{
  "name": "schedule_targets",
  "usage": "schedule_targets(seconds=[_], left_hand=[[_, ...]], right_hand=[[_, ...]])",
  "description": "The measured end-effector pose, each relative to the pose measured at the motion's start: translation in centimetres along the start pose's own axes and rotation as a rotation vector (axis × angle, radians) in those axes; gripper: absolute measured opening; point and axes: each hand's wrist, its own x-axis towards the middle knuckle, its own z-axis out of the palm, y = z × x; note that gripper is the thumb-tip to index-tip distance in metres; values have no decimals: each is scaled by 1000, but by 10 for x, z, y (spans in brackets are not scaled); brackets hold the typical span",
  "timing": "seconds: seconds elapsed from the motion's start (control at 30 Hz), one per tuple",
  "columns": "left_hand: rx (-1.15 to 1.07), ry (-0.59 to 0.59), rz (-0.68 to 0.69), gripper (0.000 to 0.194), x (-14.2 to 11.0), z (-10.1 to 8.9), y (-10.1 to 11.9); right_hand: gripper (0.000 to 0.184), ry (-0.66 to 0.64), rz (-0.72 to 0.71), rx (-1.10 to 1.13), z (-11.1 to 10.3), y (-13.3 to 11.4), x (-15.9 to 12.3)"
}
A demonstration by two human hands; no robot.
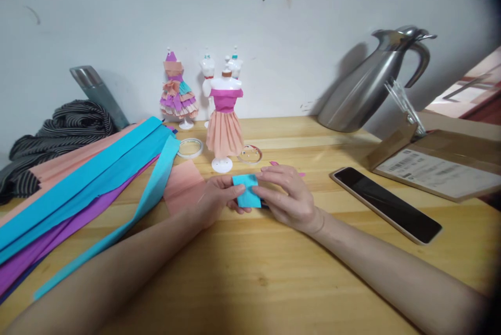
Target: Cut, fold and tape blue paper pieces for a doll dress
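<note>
A small square of bright blue crepe paper (249, 196) is held up just above the table, between both hands. My left hand (219, 194) pinches its left side, thumb on the front face and fingers behind. On its right edge rest the bent fingers of my right hand (291, 196); the thumb of that hand is hidden. A dark thing, mostly covered, shows under my right fingers. Just behind the hands stands a mini dress form (225, 126) in a magenta top and pleated peach skirt. A peach paper piece (183, 183) lies beside my left hand.
Long blue crepe paper strips (90, 183) and other colours lie at left, near a striped cloth (70, 129) and a bottle (99, 92). Tape rolls (190, 141) and more dress forms (178, 90) stand behind. At right are a phone (387, 204), cardboard box (450, 163) and steel jug (368, 79).
</note>
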Motion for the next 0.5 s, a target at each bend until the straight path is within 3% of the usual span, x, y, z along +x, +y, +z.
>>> schedule_targets(seconds=[0.1, 0.3, 0.5], left_hand=[[30, 55, 78, 35, -2, 2, -4], [116, 100, 108, 35, -3, 9, -5], [190, 151, 110, 34, -3, 11, -6]], right_hand=[[22, 15, 272, 168, -1, -10, 5], [17, -118, 686, 456, 1, -25, 14], [26, -47, 939, 697, 12, -21, 13]])
